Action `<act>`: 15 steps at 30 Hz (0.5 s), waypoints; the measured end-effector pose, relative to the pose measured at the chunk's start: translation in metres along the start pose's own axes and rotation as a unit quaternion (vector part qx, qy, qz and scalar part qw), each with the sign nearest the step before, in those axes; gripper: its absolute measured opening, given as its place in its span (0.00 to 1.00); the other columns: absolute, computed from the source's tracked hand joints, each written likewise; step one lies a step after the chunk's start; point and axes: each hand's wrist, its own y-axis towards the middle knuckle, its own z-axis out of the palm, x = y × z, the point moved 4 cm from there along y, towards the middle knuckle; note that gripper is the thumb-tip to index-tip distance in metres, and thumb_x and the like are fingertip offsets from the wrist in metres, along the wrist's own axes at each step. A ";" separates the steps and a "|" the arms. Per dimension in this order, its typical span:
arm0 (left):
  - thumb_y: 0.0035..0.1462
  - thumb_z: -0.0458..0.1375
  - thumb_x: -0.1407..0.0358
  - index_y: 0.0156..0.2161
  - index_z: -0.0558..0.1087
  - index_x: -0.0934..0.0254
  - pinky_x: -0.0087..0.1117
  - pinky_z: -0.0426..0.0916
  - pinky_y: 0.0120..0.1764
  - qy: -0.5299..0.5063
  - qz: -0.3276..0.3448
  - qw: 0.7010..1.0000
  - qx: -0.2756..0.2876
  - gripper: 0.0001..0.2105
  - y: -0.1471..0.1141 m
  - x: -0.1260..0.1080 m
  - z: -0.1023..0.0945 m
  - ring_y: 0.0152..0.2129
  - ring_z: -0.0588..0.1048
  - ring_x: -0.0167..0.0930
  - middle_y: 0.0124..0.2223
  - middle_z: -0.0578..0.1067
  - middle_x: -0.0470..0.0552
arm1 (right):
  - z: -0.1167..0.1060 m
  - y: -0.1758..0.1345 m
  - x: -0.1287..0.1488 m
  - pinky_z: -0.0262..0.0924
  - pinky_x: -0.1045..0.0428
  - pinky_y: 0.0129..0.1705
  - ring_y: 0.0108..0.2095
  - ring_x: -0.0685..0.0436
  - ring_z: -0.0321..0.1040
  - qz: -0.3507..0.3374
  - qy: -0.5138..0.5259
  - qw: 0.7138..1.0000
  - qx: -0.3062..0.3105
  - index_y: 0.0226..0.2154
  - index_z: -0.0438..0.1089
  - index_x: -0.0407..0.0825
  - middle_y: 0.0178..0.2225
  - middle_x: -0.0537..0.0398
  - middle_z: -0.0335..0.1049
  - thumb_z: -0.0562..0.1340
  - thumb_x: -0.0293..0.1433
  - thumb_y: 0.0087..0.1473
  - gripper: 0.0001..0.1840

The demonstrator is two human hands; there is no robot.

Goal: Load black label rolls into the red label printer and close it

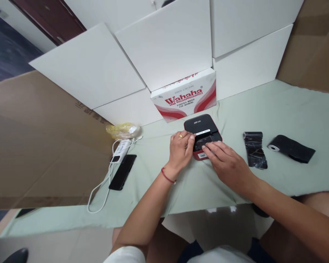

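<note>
A small black and red box-shaped device, which looks like a portable printer (201,122), lies on the cloth-covered table in front of me. A white strip crosses its top, and a dark recess with something shiny and black shows below the strip. My left hand (181,148) is closed against the left side of the printer, thumb near the recess. At the recess's front edge, the bunched fingertips of my right hand (227,162) touch the device. Whatever they may pinch there is hidden. On the right lie a loose roll of shiny black film (254,148) and a black roll with a white core (292,148).
Behind the printer stands a white and red Wahaha carton (185,96) against white panels (167,44). To the left are a black phone (123,172), a white power strip (122,150) with a looped cable, and a crumpled plastic bag (123,130). Cardboard (44,146) borders the left side.
</note>
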 end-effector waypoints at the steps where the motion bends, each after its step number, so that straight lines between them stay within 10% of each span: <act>1: 0.73 0.45 0.61 0.40 0.78 0.62 0.42 0.62 0.48 -0.003 -0.007 1.000 -0.001 0.19 0.001 0.000 0.002 0.41 0.74 0.36 0.41 0.80 0.53 | 0.000 0.000 0.000 0.62 0.38 0.65 0.61 0.34 0.64 0.002 0.001 1.000 0.000 0.62 0.69 0.38 0.60 0.41 0.72 0.56 0.19 0.63 0.26; 9: 0.62 0.55 0.66 0.43 0.80 0.58 0.43 0.63 0.54 -0.194 -0.027 0.981 0.009 0.11 -0.001 0.033 0.009 0.45 0.73 0.37 0.43 0.78 0.51 | 0.001 -0.001 -0.002 0.64 0.37 0.64 0.61 0.34 0.65 0.007 0.002 1.000 0.001 0.62 0.69 0.39 0.60 0.40 0.72 0.55 0.18 0.62 0.26; 15: 0.50 0.63 0.67 0.68 0.60 0.42 0.43 0.53 0.69 -0.533 -0.161 0.831 -0.027 0.40 -0.007 0.066 0.040 0.69 0.57 0.37 0.69 0.63 0.44 | 0.001 -0.003 -0.003 0.62 0.37 0.67 0.64 0.35 0.62 0.002 0.018 1.000 0.003 0.65 0.65 0.41 0.61 0.40 0.70 0.54 0.16 0.60 0.31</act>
